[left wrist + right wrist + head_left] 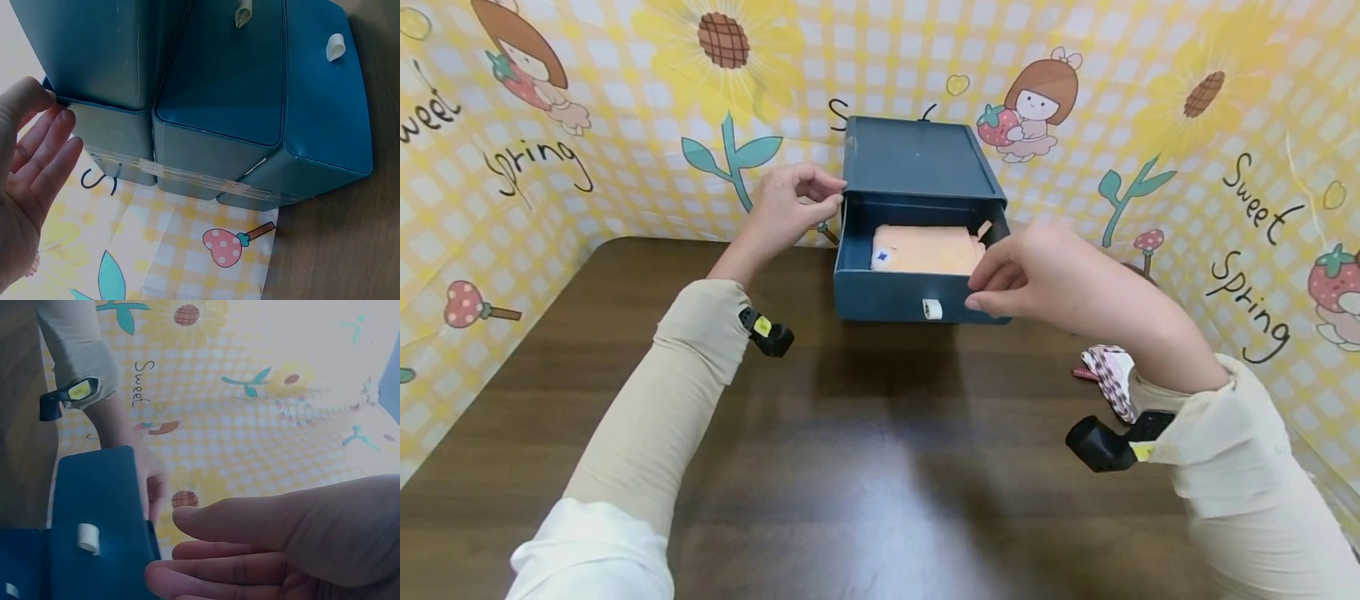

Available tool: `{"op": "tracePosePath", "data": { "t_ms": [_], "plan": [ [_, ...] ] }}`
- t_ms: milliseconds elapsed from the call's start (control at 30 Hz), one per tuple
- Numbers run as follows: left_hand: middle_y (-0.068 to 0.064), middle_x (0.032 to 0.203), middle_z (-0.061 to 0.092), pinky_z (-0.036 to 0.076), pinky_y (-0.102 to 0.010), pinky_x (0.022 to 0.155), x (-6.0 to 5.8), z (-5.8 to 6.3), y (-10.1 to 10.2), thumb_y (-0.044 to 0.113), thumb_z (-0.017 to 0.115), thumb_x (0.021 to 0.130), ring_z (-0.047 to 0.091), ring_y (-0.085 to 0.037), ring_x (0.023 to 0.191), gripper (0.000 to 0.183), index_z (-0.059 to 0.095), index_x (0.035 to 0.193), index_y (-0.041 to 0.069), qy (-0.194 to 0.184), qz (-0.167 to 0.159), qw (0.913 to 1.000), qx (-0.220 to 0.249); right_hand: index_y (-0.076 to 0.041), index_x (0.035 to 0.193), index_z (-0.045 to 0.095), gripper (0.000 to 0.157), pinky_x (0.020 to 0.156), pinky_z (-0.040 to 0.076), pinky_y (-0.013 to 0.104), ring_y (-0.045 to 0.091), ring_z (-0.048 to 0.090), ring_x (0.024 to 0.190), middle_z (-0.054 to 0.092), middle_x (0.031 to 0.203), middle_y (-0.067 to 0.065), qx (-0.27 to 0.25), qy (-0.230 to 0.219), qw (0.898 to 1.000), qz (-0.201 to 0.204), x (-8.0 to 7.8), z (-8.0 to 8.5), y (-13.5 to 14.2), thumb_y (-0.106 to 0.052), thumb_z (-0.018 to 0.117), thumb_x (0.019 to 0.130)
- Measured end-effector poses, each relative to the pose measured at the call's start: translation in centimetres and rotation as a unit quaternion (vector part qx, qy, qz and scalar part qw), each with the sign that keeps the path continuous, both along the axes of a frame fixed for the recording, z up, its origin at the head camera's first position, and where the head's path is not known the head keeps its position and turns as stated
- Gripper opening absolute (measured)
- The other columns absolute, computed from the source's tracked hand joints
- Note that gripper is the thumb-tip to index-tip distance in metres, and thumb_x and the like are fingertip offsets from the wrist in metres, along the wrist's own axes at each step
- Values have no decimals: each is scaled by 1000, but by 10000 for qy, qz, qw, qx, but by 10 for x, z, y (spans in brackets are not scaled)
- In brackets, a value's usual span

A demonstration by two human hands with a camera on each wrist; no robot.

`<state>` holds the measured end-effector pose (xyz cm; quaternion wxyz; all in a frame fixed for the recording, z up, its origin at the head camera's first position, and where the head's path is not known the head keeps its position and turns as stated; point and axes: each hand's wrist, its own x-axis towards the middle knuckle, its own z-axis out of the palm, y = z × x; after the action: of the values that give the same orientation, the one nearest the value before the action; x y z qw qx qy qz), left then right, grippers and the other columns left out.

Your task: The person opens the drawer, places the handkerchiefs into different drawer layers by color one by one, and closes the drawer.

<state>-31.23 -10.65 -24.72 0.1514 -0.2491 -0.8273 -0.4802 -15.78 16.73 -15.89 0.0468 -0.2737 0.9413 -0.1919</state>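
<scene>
A dark blue drawer cabinet (917, 154) stands at the back of the table, its top drawer (880, 296) pulled out. Inside the drawer lies a flat peach-coloured item (925, 248) with a blue star-like mark at one corner. My left hand (790, 204) pinches the cabinet's upper left front edge between thumb and index finger; the left wrist view shows the other fingers (47, 153) stretched towards its side wall. At the drawer's front right corner hovers my right hand (1037, 271), its fingers loosely bent around nothing. A white loop tab (932, 309) sticks out of the drawer front.
Two more drawers with loop tabs (336, 47) sit below the top one, and clear tape (187, 175) runs along the cabinet's side. Checked cloth (1108, 379) lies near my right wrist. A yellow patterned sheet (625, 108) hangs behind the brown table (760, 500).
</scene>
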Motion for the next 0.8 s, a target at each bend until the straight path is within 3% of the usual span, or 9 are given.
{"op": "tracePosePath", "data": {
  "t_ms": [233, 400, 800],
  "plan": [
    [-6, 95, 65, 46, -22, 66, 0, 0, 1, 11, 62, 86, 59, -11, 78, 18, 67, 100, 3, 7, 14, 10000, 45, -6, 88, 71, 11, 60, 47, 29, 9, 63, 68, 69, 76, 1, -209, -259, 9994, 113, -7, -21, 2, -13, 71, 80],
    [-6, 95, 65, 46, -22, 67, -1, -1, 1, 13, 62, 86, 59, -12, 78, 18, 67, 101, 3, -18, 0, 10000, 50, -6, 89, 71, 12, 62, 48, 30, 11, 63, 67, 68, 74, -1, -326, -594, 9977, -49, -11, -36, -3, -14, 71, 80],
    [-6, 94, 65, 46, -22, 65, 1, 0, 1, 11, 63, 86, 59, -12, 77, 18, 67, 101, 2, -47, -24, 9999, 133, -4, 89, 71, 20, 63, 48, 30, 12, 63, 68, 68, 72, 0, -689, -743, 9943, -343, -23, -67, -9, -22, 66, 85]
  ]
}}
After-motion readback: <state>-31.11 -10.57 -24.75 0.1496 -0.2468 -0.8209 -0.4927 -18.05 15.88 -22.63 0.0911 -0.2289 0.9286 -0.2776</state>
